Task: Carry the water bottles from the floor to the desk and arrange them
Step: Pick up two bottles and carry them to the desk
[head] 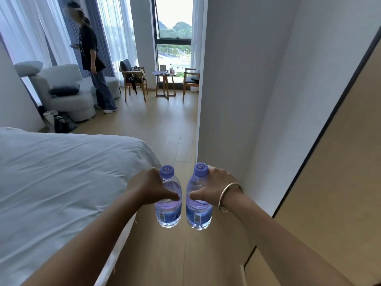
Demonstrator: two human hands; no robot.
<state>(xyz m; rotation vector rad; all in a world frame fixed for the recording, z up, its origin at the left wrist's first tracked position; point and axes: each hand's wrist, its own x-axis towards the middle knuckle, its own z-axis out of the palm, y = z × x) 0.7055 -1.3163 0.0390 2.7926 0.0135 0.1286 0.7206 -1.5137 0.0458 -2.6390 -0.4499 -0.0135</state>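
Plastic bottles, left one (pixel 168 203) and right one (pixel 198 203), each gripped high by left hand (pixel 153 187) and right hand (pixel 214 189) at lower centre; may slip or knock together, no desk visible.

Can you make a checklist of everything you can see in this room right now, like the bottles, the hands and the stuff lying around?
Surface: wooden floor; no desk seen.
Job's things: left bottle and right bottle, both upright, purple caps on, held above the floor, close together.
Clutter: bags on the floor by the white armchair; small items on the round side table.
Grippers: left hand grips the left bottle; right hand, with a bangle on its wrist, grips the right bottle.
Cables: nothing seen.
Surroundings: white bed on the left, wall on the right, another person standing by the curtains, two wooden chairs by the window.
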